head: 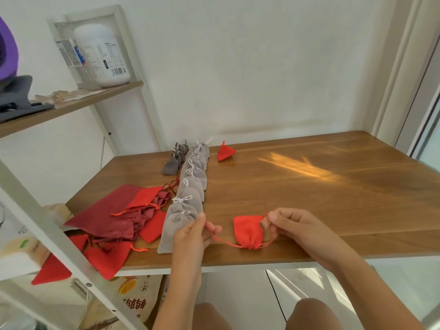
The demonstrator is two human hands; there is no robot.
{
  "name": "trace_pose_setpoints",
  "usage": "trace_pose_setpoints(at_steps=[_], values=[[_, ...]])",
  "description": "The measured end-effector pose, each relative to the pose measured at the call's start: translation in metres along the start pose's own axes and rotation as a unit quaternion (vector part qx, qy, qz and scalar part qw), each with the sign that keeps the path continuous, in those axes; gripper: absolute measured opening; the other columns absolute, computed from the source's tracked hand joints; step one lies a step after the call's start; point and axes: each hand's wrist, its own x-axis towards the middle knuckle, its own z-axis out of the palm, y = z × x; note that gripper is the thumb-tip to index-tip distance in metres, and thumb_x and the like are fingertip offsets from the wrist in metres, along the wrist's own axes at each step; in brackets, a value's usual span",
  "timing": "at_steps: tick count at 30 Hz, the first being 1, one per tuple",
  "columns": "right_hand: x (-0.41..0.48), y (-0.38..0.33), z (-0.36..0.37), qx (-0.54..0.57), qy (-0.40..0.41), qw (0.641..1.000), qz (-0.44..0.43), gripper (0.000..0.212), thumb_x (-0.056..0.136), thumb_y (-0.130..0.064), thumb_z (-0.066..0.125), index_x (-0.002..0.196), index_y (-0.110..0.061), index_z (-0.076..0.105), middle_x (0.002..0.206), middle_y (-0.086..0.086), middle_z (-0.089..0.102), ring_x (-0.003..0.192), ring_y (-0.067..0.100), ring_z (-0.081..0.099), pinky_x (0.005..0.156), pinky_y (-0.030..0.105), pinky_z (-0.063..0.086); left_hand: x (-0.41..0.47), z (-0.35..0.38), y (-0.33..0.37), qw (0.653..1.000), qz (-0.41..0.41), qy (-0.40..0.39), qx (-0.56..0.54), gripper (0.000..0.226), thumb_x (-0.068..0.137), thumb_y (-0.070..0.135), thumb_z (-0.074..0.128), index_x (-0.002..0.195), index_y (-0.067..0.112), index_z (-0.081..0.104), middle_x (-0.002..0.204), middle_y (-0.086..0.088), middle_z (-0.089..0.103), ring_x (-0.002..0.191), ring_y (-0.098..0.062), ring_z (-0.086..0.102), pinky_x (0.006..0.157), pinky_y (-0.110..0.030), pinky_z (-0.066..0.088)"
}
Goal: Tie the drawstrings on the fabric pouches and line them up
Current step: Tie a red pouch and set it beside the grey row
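Reaches in with both bare forearms from the near side, one to each side of the red pouch (248, 231). Holds the left grip (195, 234) just left of the pouch, thumb uppermost, pinching the drawstring (225, 242) between thumb and forefinger, the other fingers curled beneath. Holds the right grip (292, 228) just right of the pouch, back of the hand up, fingers curled inward, fingertips pinching the drawstring on that side beside the pouch's upper right corner. Angles both wrists inward toward the pouch.
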Motion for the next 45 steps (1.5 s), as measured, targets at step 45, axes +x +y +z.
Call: trace_pose_setpoints(at_steps=[45], values=[[0.018, -0.01, 0.028, 0.052, 0.112, 0.985, -0.12, 0.014, 0.066, -0.011, 0.075, 0.078, -0.016, 0.077, 0.098, 0.006, 0.074, 0.093, 0.017, 0.069, 0.085, 0.029, 0.055, 0.005, 0.031, 0.01, 0.946, -0.004, -0.297, 0.131, 0.007, 0.074, 0.011, 0.057, 0.079, 0.006, 0.056, 0.059, -0.001, 0.036, 0.05, -0.009, 0.028, 0.052, -0.022, 0.023]])
